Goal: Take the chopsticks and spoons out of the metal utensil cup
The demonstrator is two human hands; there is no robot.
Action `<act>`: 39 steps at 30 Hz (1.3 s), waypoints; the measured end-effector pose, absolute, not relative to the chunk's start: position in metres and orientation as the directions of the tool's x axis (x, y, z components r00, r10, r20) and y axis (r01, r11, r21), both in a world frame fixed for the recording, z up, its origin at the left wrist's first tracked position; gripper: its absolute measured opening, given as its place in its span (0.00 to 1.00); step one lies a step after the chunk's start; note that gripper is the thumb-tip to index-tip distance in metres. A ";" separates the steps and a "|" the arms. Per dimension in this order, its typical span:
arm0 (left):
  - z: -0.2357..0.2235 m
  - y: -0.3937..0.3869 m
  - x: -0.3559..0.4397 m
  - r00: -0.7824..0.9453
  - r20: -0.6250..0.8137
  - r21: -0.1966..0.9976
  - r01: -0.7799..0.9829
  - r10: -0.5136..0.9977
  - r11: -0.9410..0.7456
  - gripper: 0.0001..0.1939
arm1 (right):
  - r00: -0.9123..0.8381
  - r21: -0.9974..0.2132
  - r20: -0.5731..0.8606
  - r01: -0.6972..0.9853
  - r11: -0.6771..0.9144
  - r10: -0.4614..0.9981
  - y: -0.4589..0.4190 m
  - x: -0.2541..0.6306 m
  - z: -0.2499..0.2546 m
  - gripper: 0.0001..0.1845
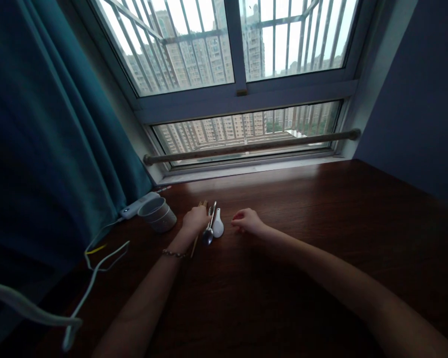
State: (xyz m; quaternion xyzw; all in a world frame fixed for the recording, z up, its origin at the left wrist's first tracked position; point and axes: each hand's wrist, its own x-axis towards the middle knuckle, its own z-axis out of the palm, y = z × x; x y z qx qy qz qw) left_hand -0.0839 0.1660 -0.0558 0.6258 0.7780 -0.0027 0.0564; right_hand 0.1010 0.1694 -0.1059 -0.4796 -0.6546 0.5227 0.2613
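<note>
My left hand (194,220) rests over a pair of wooden chopsticks (194,245) on the table, its fingers curled around them. The chopsticks' upper ends show past the knuckles, and their thin ends come out below the hand. Just right of it lies a metal spoon (208,235), its bowl toward me and its handle pointing at the window; the thumb is close against it. A white ceramic spoon (218,226) lies alongside, bowl also toward me. My right hand (247,221) hovers to the right of the white spoon, apart from it, fingers curled in with nothing visible in them.
A grey cup-like container (157,215) stands left of my left hand. Behind it lies a white power strip (140,205), with a white cable (93,278) running along the left side. A teal curtain (78,124) hangs at left; the window sill (254,169) bounds the brown table (302,199).
</note>
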 end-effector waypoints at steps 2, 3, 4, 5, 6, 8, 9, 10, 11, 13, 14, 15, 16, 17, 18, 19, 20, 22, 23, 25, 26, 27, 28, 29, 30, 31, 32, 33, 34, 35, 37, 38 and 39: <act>-0.065 0.170 -0.090 -0.234 -0.157 0.034 0.970 0.959 0.242 0.20 | -0.354 -0.923 -0.145 0.386 0.003 0.924 0.183 0.077 -0.115 0.15; -0.069 0.172 -0.091 -0.237 -0.179 0.026 0.969 0.955 0.246 0.21 | -0.337 -0.916 -0.141 0.402 0.007 0.931 0.188 0.068 -0.118 0.16; -0.072 0.174 -0.091 -0.238 -0.191 0.023 0.969 0.952 0.247 0.21 | -0.320 -0.907 -0.132 0.421 0.016 0.938 0.192 0.060 -0.121 0.16; -0.074 0.175 -0.091 -0.240 -0.193 0.019 0.968 0.951 0.249 0.22 | -0.306 -0.897 -0.114 0.440 0.035 0.945 0.193 0.054 -0.123 0.17; -0.076 0.176 -0.091 -0.243 -0.189 0.017 0.968 0.951 0.251 0.21 | -0.296 -0.886 -0.090 0.459 0.059 0.951 0.194 0.050 -0.125 0.17; -0.078 0.177 -0.090 -0.249 -0.175 0.012 0.967 0.952 0.255 0.20 | -0.287 -0.864 -0.035 0.490 0.116 0.957 0.193 0.046 -0.127 0.18; -0.079 0.178 -0.089 -0.252 -0.170 0.010 0.966 0.953 0.257 0.20 | -0.288 -0.856 -0.014 0.499 0.138 0.957 0.191 0.046 -0.127 0.19; -0.079 0.178 -0.089 -0.254 -0.167 0.008 0.966 0.953 0.259 0.20 | -0.292 -0.850 0.000 0.504 0.154 0.956 0.188 0.046 -0.128 0.20; -0.080 0.178 -0.088 -0.256 -0.165 0.006 0.966 0.952 0.260 0.20 | -0.296 -0.847 0.010 0.506 0.166 0.955 0.186 0.046 -0.129 0.20; -0.082 0.179 -0.087 -0.257 -0.166 0.000 0.965 0.952 0.261 0.21 | -0.302 -0.845 0.028 0.502 0.184 0.953 0.183 0.047 -0.132 0.21; -0.083 0.180 -0.087 -0.257 -0.167 -0.003 0.966 0.952 0.260 0.21 | -0.304 -0.848 0.035 0.496 0.189 0.952 0.182 0.047 -0.133 0.21; -0.085 0.181 -0.087 -0.255 -0.170 -0.006 0.966 0.952 0.258 0.22 | -0.305 -0.852 0.041 0.488 0.193 0.951 0.182 0.047 -0.135 0.22; -0.086 0.182 -0.087 -0.253 -0.174 -0.008 0.967 0.952 0.255 0.22 | -0.307 -0.857 0.042 0.478 0.192 0.951 0.183 0.047 -0.137 0.22; -0.087 0.183 -0.088 -0.250 -0.179 -0.009 0.968 0.952 0.252 0.21 | -0.309 -0.863 0.040 0.468 0.189 0.950 0.184 0.048 -0.138 0.22; -0.089 0.184 -0.089 -0.245 -0.184 -0.008 0.969 0.952 0.248 0.21 | -0.312 -0.870 0.037 0.457 0.184 0.950 0.185 0.048 -0.139 0.22; -0.090 0.185 -0.090 -0.241 -0.189 -0.005 0.970 0.952 0.245 0.20 | -0.314 -0.877 0.033 0.446 0.178 0.949 0.186 0.049 -0.139 0.22; -0.091 0.186 -0.091 -0.237 -0.193 0.000 0.970 0.952 0.242 0.19 | -0.314 -0.884 0.029 0.436 0.171 0.949 0.187 0.049 -0.140 0.22; -0.093 0.188 -0.092 -0.229 -0.198 0.012 0.972 0.953 0.236 0.16 | -0.309 -0.898 0.018 0.414 0.151 0.951 0.189 0.050 -0.139 0.22; -0.094 0.189 -0.093 -0.224 -0.200 0.019 0.972 0.954 0.233 0.16 | -0.304 -0.905 0.011 0.402 0.139 0.953 0.190 0.051 -0.139 0.22; -0.095 0.189 -0.094 -0.217 -0.199 0.029 0.973 0.956 0.227 0.14 | -0.293 -0.922 -0.006 0.372 0.108 0.956 0.191 0.051 -0.140 0.22; -0.095 0.189 -0.094 -0.215 -0.196 0.034 0.974 0.957 0.225 0.14 | -0.288 -0.930 -0.015 0.356 0.093 0.958 0.192 0.051 -0.140 0.22; -0.095 0.189 -0.094 -0.214 -0.191 0.037 0.974 0.958 0.225 0.14 | -0.284 -0.938 -0.023 0.338 0.078 0.959 0.193 0.051 -0.141 0.22; -0.095 0.189 -0.094 -0.213 -0.185 0.040 0.974 0.960 0.223 0.14 | -0.280 -0.946 -0.032 0.319 0.061 0.960 0.193 0.051 -0.142 0.22; -0.096 0.188 -0.094 -0.210 -0.177 0.042 0.975 0.962 0.220 0.15 | -0.276 -0.954 -0.042 0.298 0.044 0.960 0.193 0.052 -0.142 0.22; -0.096 0.188 -0.094 -0.203 -0.170 0.044 0.976 0.964 0.214 0.15 | -0.272 -0.961 -0.055 0.276 0.023 0.961 0.193 0.052 -0.142 0.22; -0.097 0.188 -0.095 -0.195 -0.165 0.045 0.978 0.967 0.205 0.15 | -0.270 -0.968 -0.071 0.252 -0.001 0.960 0.193 0.053 -0.141 0.22; -0.098 0.189 -0.095 -0.187 -0.163 0.044 0.980 0.969 0.196 0.15 | -0.268 -0.974 -0.090 0.226 -0.028 0.959 0.193 0.055 -0.139 0.22; -0.098 0.189 -0.095 -0.179 -0.163 0.042 0.981 0.970 0.188 0.16 | -0.267 -0.978 -0.110 0.199 -0.057 0.957 0.192 0.057 -0.136 0.22; -0.099 0.189 -0.095 -0.173 -0.163 0.038 0.983 0.971 0.182 0.16 | -0.266 -0.982 -0.130 0.171 -0.086 0.955 0.191 0.059 -0.131 0.22; -0.099 0.190 -0.095 -0.170 -0.164 0.033 0.984 0.972 0.177 0.16 | -0.268 -0.984 -0.147 0.140 -0.113 0.952 0.190 0.063 -0.124 0.21; -0.100 0.190 -0.095 -0.166 -0.160 0.020 0.985 0.973 0.172 0.15 | -0.275 -0.985 -0.168 0.073 -0.154 0.947 0.189 0.072 -0.107 0.22; -0.100 0.190 -0.094 -0.165 -0.154 0.014 0.986 0.974 0.169 0.15 | -0.281 -0.985 -0.172 0.040 -0.168 0.944 0.189 0.077 -0.097 0.22; -0.099 0.190 -0.093 -0.161 -0.148 0.010 0.986 0.976 0.164 0.14 | -0.289 -0.984 -0.173 0.006 -0.179 0.942 0.189 0.084 -0.087 0.22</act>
